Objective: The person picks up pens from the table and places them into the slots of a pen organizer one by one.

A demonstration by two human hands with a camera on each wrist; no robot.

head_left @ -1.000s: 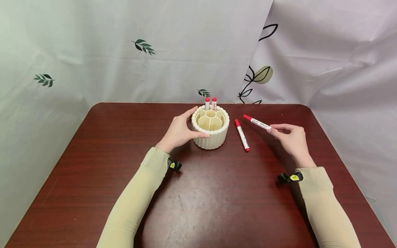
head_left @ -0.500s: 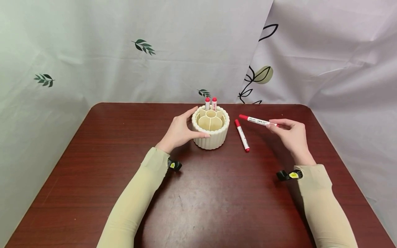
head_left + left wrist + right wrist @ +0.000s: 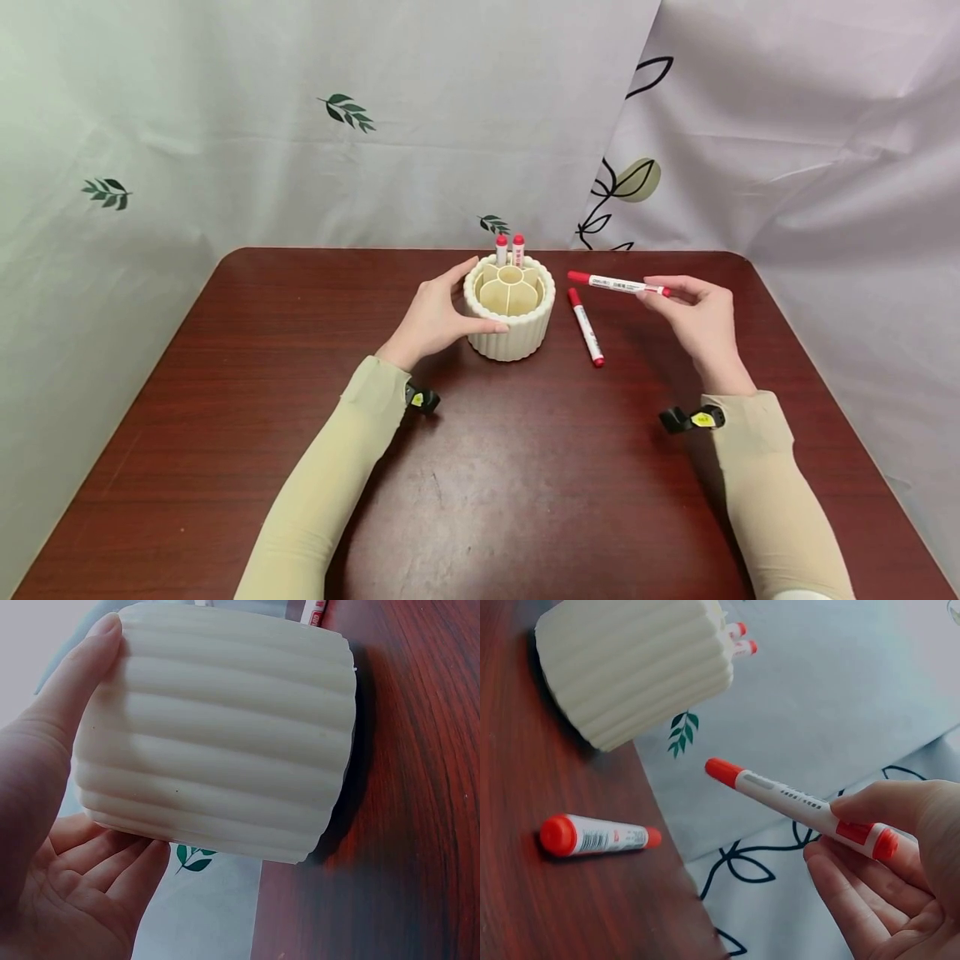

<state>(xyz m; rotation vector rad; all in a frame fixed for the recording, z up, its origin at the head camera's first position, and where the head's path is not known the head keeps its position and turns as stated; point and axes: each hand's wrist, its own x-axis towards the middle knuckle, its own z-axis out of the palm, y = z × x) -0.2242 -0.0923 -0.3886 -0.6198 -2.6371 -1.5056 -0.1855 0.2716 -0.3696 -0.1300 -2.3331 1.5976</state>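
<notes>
Reddish-brown, round-cornered tabletop [image 3: 480, 483]; behind it hangs pale, creased cloth [image 3: 465, 83] printed with green leaf sprigs [image 3: 352, 109] and black-outlined leaves [image 3: 637, 180].

Soft light fills the head view, leaving pale glare on the wooden surface [image 3: 465, 492]; both wrist views are dimmer, bluish, perhaps slightly out of focus.

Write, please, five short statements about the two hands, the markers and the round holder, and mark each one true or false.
1. The left hand grips the cream holder. True.
2. The right hand is empty. False: it pinches a marker.
3. Two upright markers stand in the holder. True.
4. The lying marker is left of the holder in the head view. False: it is on the right.
5. The pinched marker is red at both ends. True.
</notes>
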